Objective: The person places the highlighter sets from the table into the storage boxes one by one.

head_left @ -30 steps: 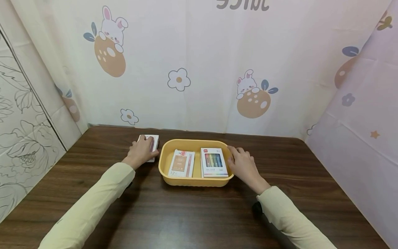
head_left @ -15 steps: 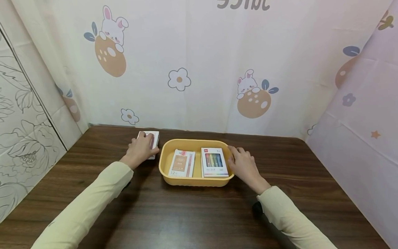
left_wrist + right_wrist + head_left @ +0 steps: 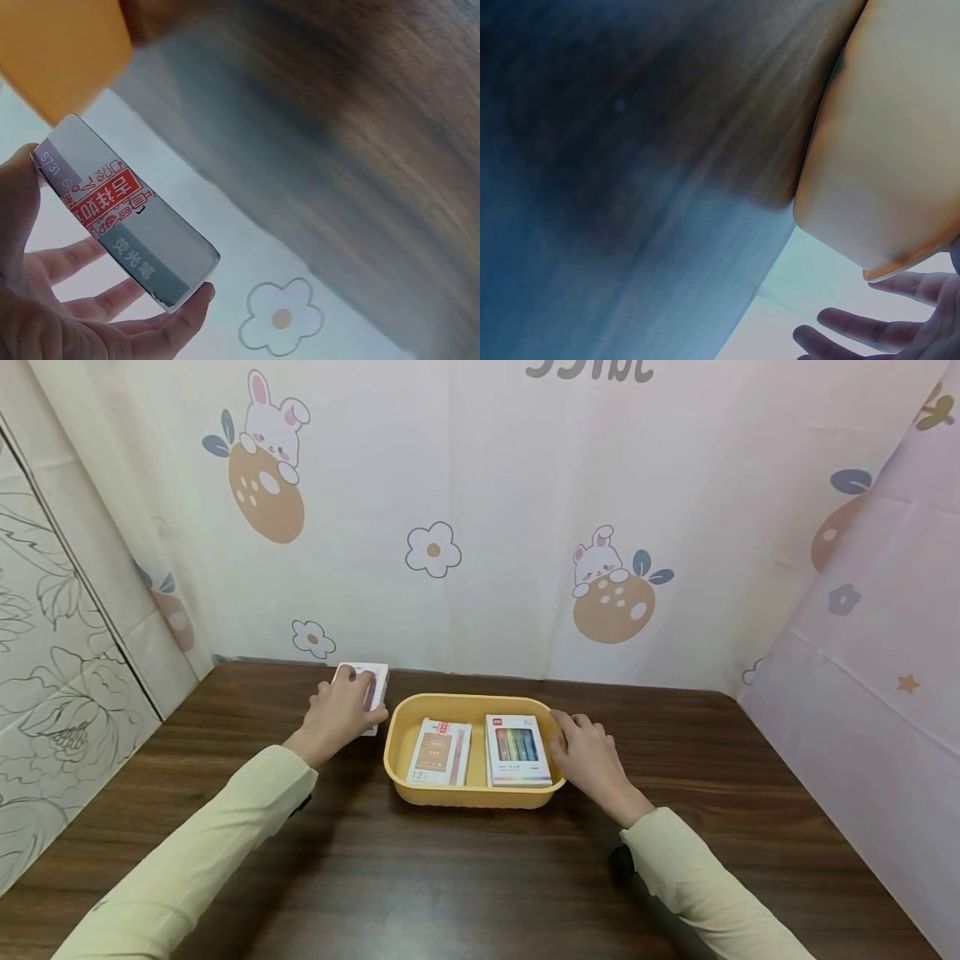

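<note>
In the head view my left hand (image 3: 337, 714) holds a white box of highlighters (image 3: 378, 697) at the table's back edge, left of the yellow basket (image 3: 472, 797). The left wrist view shows the highlighter box (image 3: 139, 214) between thumb and fingers, its printed end facing the camera and raised off the table. My right hand (image 3: 592, 760) holds the right end of the basket by its rim, thumb at the inner side. From the right wrist, the other fingers (image 3: 870, 330) stretch out past the basket wall (image 3: 885, 150).
Inside the basket lie two boxes: a white and brown one (image 3: 438, 753) on the left, and a white one with coloured pens (image 3: 517, 750) on the right. The dark wooden table (image 3: 465, 877) ends at a printed curtain (image 3: 495, 485) behind.
My left hand has raised the highlighter box and shifted it slightly away, toward the back edge. The right hand and the basket stay where they were.
</note>
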The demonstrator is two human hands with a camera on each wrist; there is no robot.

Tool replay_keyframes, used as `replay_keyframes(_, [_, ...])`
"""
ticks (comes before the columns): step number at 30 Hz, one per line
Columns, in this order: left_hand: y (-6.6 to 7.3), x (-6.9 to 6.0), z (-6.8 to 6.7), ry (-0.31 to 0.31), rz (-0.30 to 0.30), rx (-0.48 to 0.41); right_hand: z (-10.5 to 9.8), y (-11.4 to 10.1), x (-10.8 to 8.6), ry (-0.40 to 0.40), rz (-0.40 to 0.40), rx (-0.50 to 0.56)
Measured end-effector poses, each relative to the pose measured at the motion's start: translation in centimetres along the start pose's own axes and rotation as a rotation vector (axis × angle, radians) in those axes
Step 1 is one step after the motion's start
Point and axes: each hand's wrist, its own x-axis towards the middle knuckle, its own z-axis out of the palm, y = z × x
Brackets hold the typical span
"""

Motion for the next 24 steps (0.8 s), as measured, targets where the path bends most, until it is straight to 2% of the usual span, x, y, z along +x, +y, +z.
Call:
replay_keyframes(13, [2.3, -0.5, -1.4, 0.004, 0.013, -0.025, -0.1, -0.1, 0.0, -0.008, 0.013, 0.005])
replay_keyframes(24, [4.8, -1.0, -1.4, -0.022, 0.054, -0.026, -0.1, -0.2, 0.0, -0.001, 0.008, 0.001])
